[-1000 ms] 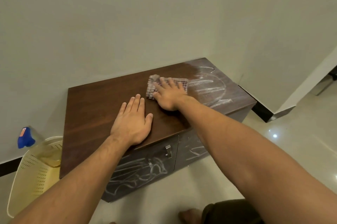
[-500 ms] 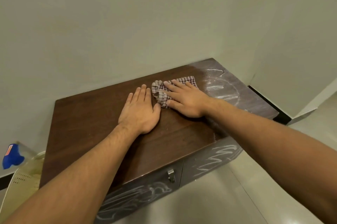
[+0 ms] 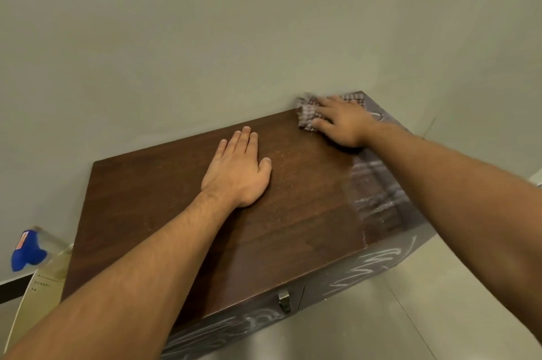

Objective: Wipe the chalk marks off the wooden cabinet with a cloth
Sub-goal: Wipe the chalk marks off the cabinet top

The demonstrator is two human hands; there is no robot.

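A low dark wooden cabinet (image 3: 164,201) stands against a pale wall. My right hand (image 3: 343,122) presses flat on a checked cloth (image 3: 306,113) at the top's far right corner, by the wall. My left hand (image 3: 239,169) lies flat and empty on the middle of the top. Smeared chalk marks (image 3: 378,192) cover the right strip of the top, partly hidden by my right forearm. More chalk scribbles (image 3: 378,263) show on the front doors.
A metal handle (image 3: 284,302) sticks out of the cabinet front. A cream perforated basket (image 3: 41,283) stands left of the cabinet, with a blue-capped bottle (image 3: 26,251) beside it. Glossy tiled floor (image 3: 410,315) lies in front and to the right.
My right hand has slid the cloth away from my left hand to the far right corner at the wall. The left hand stays flat on the top. The view has shifted closer.
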